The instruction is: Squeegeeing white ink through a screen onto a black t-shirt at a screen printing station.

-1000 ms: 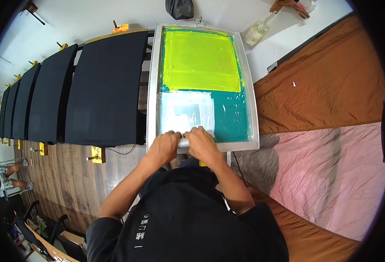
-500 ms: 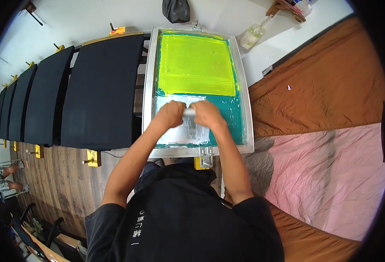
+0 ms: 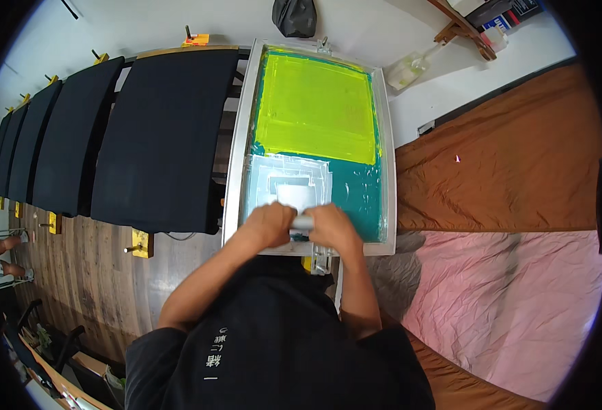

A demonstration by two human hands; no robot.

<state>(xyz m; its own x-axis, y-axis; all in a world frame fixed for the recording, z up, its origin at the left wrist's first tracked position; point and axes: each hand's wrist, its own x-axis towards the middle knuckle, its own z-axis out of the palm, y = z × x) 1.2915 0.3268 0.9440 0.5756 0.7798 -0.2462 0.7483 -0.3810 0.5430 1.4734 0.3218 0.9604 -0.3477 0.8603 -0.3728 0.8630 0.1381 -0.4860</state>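
Boards under black cloth (image 3: 164, 143) line the left. Left hand (image 3: 271, 224) and right hand (image 3: 333, 227) each curl a full grip around one pale bar (image 3: 304, 223) — across the near end of a framed screen (image 3: 245, 140) — left of pink cloth (image 3: 506, 301).

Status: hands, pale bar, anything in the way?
Left hand, right hand closed on pale bar. Bar over near part of white patch. Nothing visibly blocking; metal bracket at frame's near edge.
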